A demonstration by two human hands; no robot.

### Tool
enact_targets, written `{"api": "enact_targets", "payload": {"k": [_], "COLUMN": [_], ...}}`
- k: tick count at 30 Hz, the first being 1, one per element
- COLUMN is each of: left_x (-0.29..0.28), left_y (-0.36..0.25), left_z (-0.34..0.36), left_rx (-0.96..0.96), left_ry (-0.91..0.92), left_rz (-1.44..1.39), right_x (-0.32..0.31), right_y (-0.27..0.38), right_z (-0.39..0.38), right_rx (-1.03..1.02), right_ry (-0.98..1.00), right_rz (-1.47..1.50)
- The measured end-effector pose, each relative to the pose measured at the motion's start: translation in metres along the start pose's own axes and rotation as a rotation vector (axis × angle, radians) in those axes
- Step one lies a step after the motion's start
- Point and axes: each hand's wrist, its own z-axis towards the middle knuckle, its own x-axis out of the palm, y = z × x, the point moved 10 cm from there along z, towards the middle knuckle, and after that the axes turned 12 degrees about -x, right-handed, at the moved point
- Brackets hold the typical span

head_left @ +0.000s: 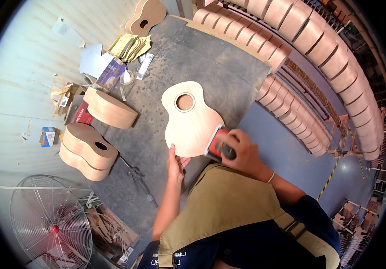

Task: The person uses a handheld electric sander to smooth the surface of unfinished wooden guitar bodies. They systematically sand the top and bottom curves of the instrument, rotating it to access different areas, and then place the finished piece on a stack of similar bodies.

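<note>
A pale wooden guitar body (189,130) with a round, dark-rimmed sound hole lies face up on the dark workbench in front of me. My left hand (175,165) steadies its lower left edge, thumb over the top face and the other fingers at the side. In my right hand (243,154) is a red and black power sander (222,142), my fingers wrapped round its body. The sander's flat pad rests at the lower right edge of the guitar body, tilted. Part of that edge is hidden behind the tool.
More guitar bodies stand on the bench (157,107): a stacked-looking pair (87,150), one on its side (111,110), another (146,18) at the far end. Yellow sandpaper sheets (132,48), an air blow gun (137,177), a wire fan (52,224) and racks of bodies (291,116) surround me.
</note>
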Motion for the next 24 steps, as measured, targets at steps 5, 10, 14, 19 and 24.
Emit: {"api": "enact_targets", "payload": {"k": [5, 10, 14, 19, 24], "left_x": [-0.003, -0.002, 0.001, -0.001, 0.004], "left_y": [0.005, 0.001, 0.0, -0.002, 0.002], "left_z": [0.006, -0.003, -0.006, -0.003, -0.01], "left_rx": [-0.015, -0.001, 0.007, 0.02, -0.021], "left_ry": [0.013, 0.127, 0.115, 0.096, 0.064], "left_rz": [-0.008, -0.05, -0.096, -0.115, -0.13], "right_x": [0.002, 0.072, 0.075, 0.075, 0.085], "right_y": [0.005, 0.075, 0.084, 0.067, 0.045], "right_z": [0.015, 0.013, 0.016, 0.016, 0.019], "right_rx": [-0.044, -0.38, -0.433, -0.391, -0.353], "right_ry": [-0.006, 0.252, 0.229, 0.287, 0.418], "right_rz": [-0.062, 0.046, -0.002, 0.001, 0.062]}}
